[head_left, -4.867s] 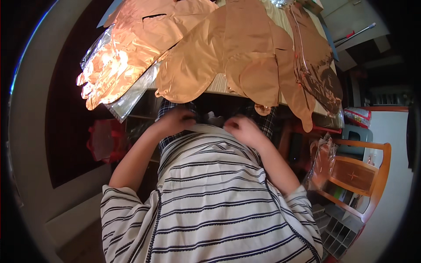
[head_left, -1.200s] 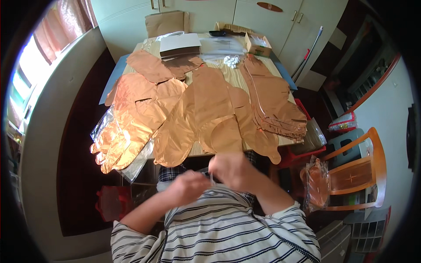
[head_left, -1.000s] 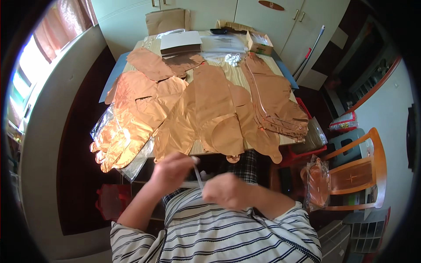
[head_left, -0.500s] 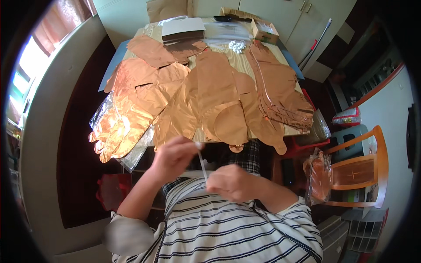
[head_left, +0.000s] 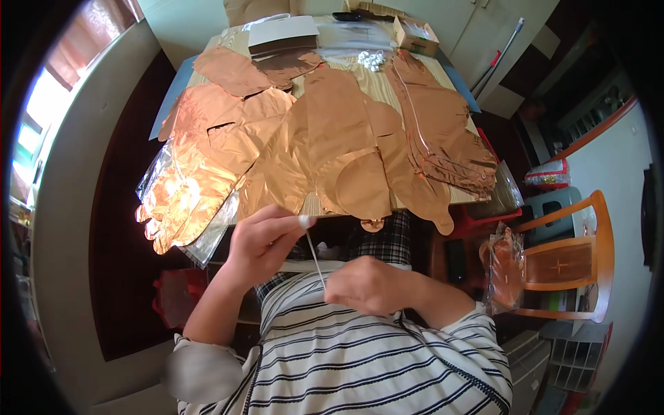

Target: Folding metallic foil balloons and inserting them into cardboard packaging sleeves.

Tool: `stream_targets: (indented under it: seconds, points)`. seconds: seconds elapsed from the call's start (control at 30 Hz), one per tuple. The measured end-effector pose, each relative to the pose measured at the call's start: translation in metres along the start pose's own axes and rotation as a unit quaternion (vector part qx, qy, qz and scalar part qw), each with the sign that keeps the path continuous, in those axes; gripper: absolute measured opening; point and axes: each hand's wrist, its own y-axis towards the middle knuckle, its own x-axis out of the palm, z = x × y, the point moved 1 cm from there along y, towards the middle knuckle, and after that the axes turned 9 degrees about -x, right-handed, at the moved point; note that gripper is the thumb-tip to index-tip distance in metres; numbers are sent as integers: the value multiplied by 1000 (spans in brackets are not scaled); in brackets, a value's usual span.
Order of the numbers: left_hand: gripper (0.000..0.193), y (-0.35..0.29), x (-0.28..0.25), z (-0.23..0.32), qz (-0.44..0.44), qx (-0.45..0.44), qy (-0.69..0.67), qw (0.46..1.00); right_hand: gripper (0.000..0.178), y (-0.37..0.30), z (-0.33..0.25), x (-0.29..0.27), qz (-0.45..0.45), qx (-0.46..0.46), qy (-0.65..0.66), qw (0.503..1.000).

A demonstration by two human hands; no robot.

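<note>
Between my two hands, in front of my lap, runs a taut thin white ribbon (head_left: 315,258). At the fingertips of my left hand (head_left: 257,245) is a small white roll of ribbon (head_left: 304,221), pinched between thumb and fingers. My right hand (head_left: 365,285) is closed in a fist round the lower end of the ribbon, slightly nearer my body. Just beyond my hands, flat copper-coloured foil balloons (head_left: 346,124) lie spread and overlapping across the wooden table (head_left: 312,205). Another thin white ribbon (head_left: 411,111) trails over the folded foil on the right.
At the far side of the table stand a white-topped box (head_left: 283,33), a cluster of small white rolls (head_left: 371,61) and an open cardboard box (head_left: 416,36). A wooden chair (head_left: 559,266) with a bagged copper-coloured item (head_left: 505,270) is on my right. A red bag (head_left: 178,296) sits low left.
My left hand has risen slightly and moved away from the right one, so more ribbon shows between them. The right fist has barely moved. The view has shifted a little.
</note>
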Motion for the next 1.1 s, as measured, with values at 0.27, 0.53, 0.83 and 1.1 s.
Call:
stream_targets:
  seconds: [0.27, 0.53, 0.83, 1.1]
  points:
    - [25, 2, 4, -1, -86, -70, 13, 994, 13, -1, -5, -2, -40, 37, -3, 999]
    - [18, -6, 12, -1, -118, -111, -31, 986, 8, 0, -2, -1, 10, -1, 28, 1000]
    - [23, -20, 28, -17, -170, 46, -48, 983, 10, 6, 3, -14, 44, 26, -39, 998]
    - [19, -18, 25, -9, -161, -25, -113, 980, 15, 7, -1, -20, 79, -44, -47, 995]
